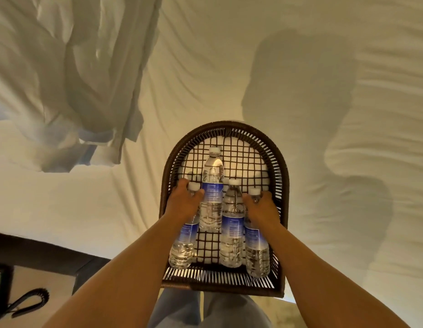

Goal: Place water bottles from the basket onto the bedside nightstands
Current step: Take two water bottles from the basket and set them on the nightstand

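Observation:
A dark brown wicker basket (280,162) lies on the white bed sheet, just in front of me. Several clear water bottles with blue labels and white caps lie in it. My left hand (184,202) is closed around the neck of the leftmost bottle (183,242). My right hand (262,209) grips the neck of the rightmost bottle (256,252). Two more bottles lie between my hands: a far one (211,188) and a nearer one (232,228). All the bottles still rest on the basket's open mesh floor.
A crumpled white duvet (71,79) is bunched at the upper left of the bed. The bed sheet (229,67) is wrinkled and carries my shadow at right. At lower left, a dark wooden surface (40,252) holds a dark device with a coiled cord (28,299).

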